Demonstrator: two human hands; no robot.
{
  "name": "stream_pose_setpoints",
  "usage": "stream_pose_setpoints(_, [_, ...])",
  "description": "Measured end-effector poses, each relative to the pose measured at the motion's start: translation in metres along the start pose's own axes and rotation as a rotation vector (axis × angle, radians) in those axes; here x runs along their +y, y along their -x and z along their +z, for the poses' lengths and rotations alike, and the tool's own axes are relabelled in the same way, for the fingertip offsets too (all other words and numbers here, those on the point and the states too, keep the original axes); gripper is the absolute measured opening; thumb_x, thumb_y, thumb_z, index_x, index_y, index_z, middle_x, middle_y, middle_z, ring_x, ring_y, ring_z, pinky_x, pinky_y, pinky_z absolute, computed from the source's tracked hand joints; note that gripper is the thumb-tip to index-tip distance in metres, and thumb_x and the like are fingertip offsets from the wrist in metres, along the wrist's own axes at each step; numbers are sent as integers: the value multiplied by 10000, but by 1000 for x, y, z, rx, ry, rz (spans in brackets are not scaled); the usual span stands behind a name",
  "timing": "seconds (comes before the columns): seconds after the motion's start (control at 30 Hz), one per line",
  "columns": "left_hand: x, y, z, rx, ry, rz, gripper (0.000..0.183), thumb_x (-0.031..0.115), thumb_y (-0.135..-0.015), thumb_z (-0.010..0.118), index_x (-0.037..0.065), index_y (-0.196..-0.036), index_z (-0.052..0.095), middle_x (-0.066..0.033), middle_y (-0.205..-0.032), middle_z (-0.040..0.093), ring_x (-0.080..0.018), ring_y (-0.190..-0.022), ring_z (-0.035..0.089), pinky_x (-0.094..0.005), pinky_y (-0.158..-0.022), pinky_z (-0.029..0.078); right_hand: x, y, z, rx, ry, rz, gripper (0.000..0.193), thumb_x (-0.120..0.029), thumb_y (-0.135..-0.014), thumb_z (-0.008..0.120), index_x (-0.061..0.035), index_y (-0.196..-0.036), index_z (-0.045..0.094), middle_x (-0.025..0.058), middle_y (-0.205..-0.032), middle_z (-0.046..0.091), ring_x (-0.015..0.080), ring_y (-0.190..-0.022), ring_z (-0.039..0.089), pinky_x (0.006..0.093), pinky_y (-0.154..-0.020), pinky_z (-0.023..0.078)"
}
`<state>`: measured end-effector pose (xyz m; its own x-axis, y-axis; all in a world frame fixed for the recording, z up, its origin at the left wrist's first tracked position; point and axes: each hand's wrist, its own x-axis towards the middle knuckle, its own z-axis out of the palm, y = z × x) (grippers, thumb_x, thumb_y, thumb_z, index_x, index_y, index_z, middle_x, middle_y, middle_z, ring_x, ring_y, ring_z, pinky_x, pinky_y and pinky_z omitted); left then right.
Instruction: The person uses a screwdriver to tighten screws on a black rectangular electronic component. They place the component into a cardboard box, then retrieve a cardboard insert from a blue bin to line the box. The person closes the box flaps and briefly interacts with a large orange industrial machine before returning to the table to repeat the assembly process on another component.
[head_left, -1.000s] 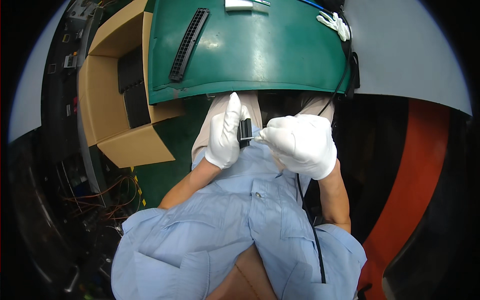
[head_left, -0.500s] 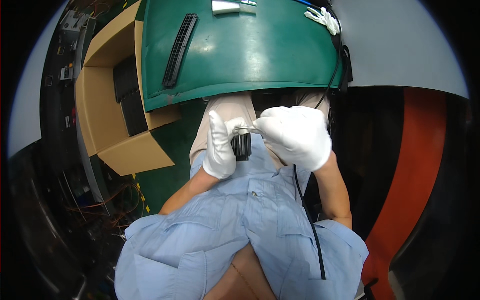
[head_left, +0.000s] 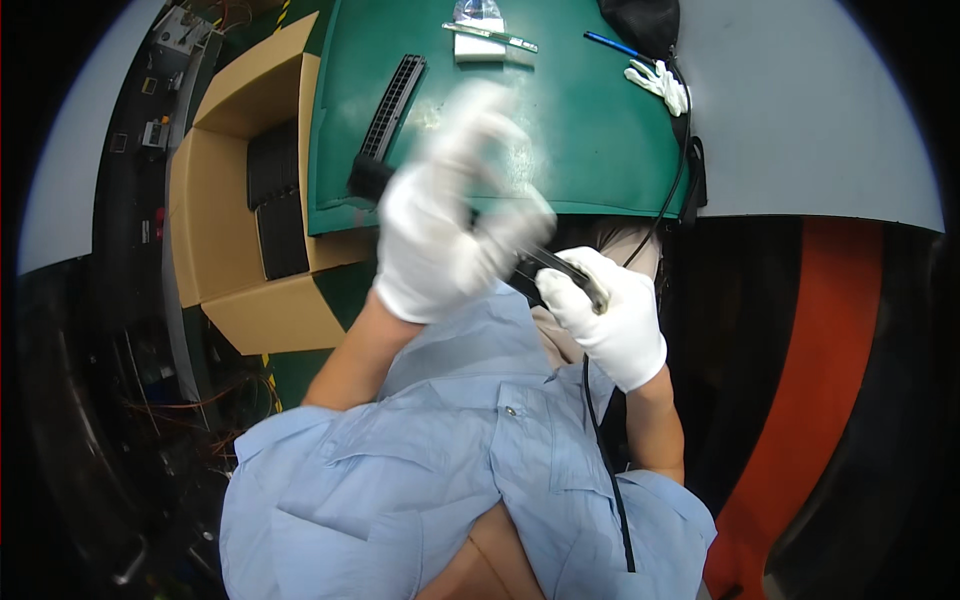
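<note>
A: What's closest?

B: A blue shirt (head_left: 400, 470), with a black cord (head_left: 605, 460) hanging down its right side. Past that is the right hand (head_left: 615, 330), in a white glove, thumb and fingers clamped on one end of a black bar (head_left: 555, 265).

A: Why by the end?

B: Probably to leave the rest of its length free.

A: And the left hand (head_left: 430, 245)?

B: Gloved too, raised over the bar. Its fingers look spread, but with the blur I can't tell whether they grip it.

A: Where exactly is the bar?

B: In the air by the table's front edge, held slantwise. A dark end shows beyond the left hand, likely the same bar; the hand hides the middle.

A: Farther out?

B: A cardboard box (head_left: 255, 325) stands at the left of the green table (head_left: 590, 150), flaps open, perhaps to keep the dark pieces (head_left: 283, 235) inside within reach. A slotted strip (head_left: 390, 108) lies on the table. Beyond are spare gloves (head_left: 660, 85), a blue pen (head_left: 618, 46) and a white block (head_left: 480, 47), presumably set out of the hands' way.
</note>
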<state>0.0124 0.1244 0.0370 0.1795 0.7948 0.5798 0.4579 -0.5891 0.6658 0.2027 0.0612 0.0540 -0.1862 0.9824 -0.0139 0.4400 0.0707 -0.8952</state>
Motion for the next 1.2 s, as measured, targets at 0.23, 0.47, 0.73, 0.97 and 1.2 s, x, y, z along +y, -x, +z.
stream_pose_setpoints(0.23, [-14,21,-4,317,827,-965,565,340,-994,612,-14,-1372,385,-141,-1152,551,-197,-833,629,-290,-663,539,9,5,57,156,110,-362,256,-191,-843,781,-39,-1030,693,106,-715,647,229,-573,646,315,-546,518])
stream_pose_setpoints(0.47, [-18,31,0,175,937,-1186,458,311,-1008,585,-46,-1288,523,4,-730,544,-81,-470,475,-224,-401,383,24,-2,57,-7,-7,-288,310,-262,-884,715,-80,-1067,544,99,-836,648,296,-613,657,382,-558,525])
stream_pose_setpoints(0.73, [-19,31,11,110,894,-1252,528,386,-982,605,-68,-1249,568,20,-627,462,-76,-388,418,-230,-327,333,40,-33,52,-8,367,-656,116,-76,-788,729,-103,-872,652,56,-770,623,254,-608,606,358,-557,486])
stream_pose_setpoints(0.97, [-30,34,12,147,859,-1244,554,386,-984,606,-93,-1256,538,21,-616,429,-79,-389,410,-240,-356,345,31,1,59,-121,407,-735,98,-157,-736,702,-140,-793,624,-14,-698,552,188,-548,550,326,-485,417])
stream_pose_setpoints(1.2, [-31,36,8,113,878,-1230,557,432,-1008,550,-82,-1222,547,19,-570,413,-77,-376,394,-237,-329,329,37,23,54,-182,194,-622,257,-75,-656,727,-127,-900,665,9,-823,661,200,-623,620,328,-515,447])
